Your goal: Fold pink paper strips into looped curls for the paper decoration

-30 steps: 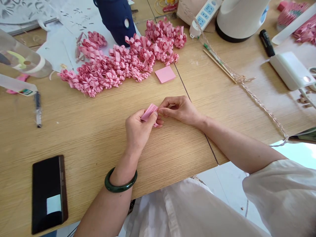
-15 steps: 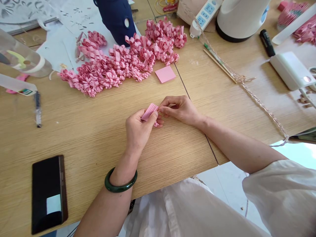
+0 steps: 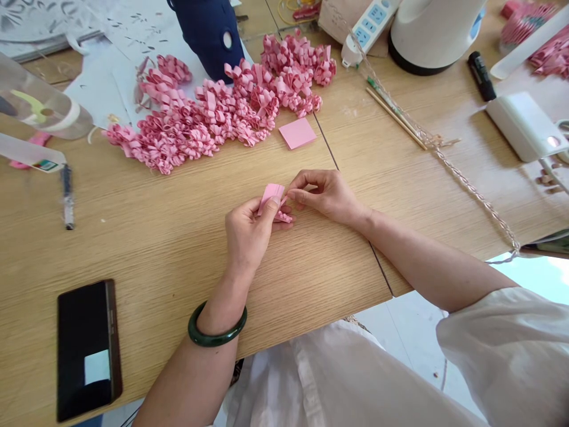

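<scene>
My left hand (image 3: 251, 228) pinches a small pink slip cut into strips (image 3: 271, 191) between thumb and fingers, above the wooden table. Curled ends of the strips show at its lower right, beside the fingers. My right hand (image 3: 322, 193) is closed in a pinch on one of the pink strips, right at the slip's edge; its thumb and forefinger meet there. Just beyond the hands lies a flat pink piece (image 3: 297, 133). Behind it spreads a long heap of curled pink paper-like flowers (image 3: 208, 118).
A phone (image 3: 86, 350) lies at the left near the table edge. A dark blue bottle (image 3: 208, 35) stands behind the heap. To the right are a braided cord (image 3: 475, 198), thin sticks (image 3: 395, 118), a black marker (image 3: 481, 77), a white box (image 3: 520, 126) and a white kettle (image 3: 435, 29).
The slip in my left hand has turned more upright, and its curled ends now show further out at the lower right. My right hand has barely moved.
</scene>
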Action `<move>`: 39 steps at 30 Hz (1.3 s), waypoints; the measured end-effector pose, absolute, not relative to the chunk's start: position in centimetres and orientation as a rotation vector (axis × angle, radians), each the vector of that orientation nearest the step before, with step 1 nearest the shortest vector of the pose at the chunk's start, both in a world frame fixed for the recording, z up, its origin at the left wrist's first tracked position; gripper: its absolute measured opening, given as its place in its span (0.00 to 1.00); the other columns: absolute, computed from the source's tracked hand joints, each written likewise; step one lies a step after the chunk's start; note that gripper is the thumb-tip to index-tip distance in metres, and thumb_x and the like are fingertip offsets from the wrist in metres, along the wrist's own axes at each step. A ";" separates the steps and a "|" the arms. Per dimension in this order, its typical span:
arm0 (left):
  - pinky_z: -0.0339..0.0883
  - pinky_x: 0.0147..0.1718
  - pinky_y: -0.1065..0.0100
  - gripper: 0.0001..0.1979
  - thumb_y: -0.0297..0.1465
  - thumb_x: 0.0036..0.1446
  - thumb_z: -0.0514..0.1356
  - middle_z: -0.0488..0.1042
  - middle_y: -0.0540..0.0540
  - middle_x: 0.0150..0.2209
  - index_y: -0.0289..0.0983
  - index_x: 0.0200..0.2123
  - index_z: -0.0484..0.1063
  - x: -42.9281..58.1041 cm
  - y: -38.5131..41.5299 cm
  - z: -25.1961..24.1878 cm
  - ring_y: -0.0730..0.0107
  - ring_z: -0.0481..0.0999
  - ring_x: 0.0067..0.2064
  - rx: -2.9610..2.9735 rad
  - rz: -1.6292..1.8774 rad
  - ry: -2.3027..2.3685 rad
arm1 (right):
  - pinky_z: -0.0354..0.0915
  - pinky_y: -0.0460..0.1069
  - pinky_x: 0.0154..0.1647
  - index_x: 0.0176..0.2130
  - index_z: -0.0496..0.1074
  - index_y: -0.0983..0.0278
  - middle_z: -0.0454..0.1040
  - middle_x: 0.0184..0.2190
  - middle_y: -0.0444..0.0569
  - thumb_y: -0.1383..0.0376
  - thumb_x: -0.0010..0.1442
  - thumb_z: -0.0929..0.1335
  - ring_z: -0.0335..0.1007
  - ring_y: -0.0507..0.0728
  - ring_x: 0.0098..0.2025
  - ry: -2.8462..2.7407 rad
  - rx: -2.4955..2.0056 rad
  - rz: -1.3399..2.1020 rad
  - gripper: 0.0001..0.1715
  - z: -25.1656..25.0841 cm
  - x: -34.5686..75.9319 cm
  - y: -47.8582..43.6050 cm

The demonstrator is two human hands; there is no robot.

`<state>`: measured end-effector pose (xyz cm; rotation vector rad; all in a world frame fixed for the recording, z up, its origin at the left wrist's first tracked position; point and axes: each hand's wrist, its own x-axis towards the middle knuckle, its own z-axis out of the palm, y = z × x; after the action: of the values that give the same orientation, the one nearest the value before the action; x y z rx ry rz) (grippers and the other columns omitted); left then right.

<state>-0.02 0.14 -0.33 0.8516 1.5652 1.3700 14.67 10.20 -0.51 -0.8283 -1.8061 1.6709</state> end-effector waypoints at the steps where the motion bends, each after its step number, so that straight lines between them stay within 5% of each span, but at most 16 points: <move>1: 0.82 0.32 0.65 0.13 0.40 0.59 0.65 0.81 0.44 0.30 0.34 0.32 0.78 0.0 0.1 -0.3 0.65 0.83 0.29 0.856 1.363 1.565 | 0.67 0.45 0.31 0.34 0.75 0.68 0.78 0.30 0.48 0.60 0.59 0.72 0.70 0.50 0.30 -1.804 -0.832 1.673 0.12 -0.5 14.7 10.2; 21: 0.80 0.33 0.68 0.13 0.41 0.59 0.64 0.80 0.46 0.29 0.36 0.31 0.77 -0.7 0.3 -0.1 0.67 0.82 0.31 0.898 1.375 1.606 | 0.65 0.45 0.31 0.33 0.75 0.68 0.76 0.30 0.47 0.53 0.57 0.74 0.67 0.49 0.30 -1.825 -0.831 1.594 0.20 -0.5 14.7 10.4; 39: 0.81 0.32 0.66 0.11 0.37 0.55 0.67 0.80 0.46 0.29 0.35 0.31 0.77 -0.5 0.3 -0.2 0.68 0.81 0.28 0.836 1.377 1.532 | 0.64 0.45 0.31 0.32 0.74 0.68 0.76 0.29 0.46 0.59 0.57 0.74 0.68 0.50 0.30 -1.816 -0.833 1.609 0.14 -0.4 14.7 10.3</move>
<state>-0.48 0.33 -0.20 0.8360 1.5317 1.3772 14.72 10.30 -0.36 -0.8333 -1.8161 1.6086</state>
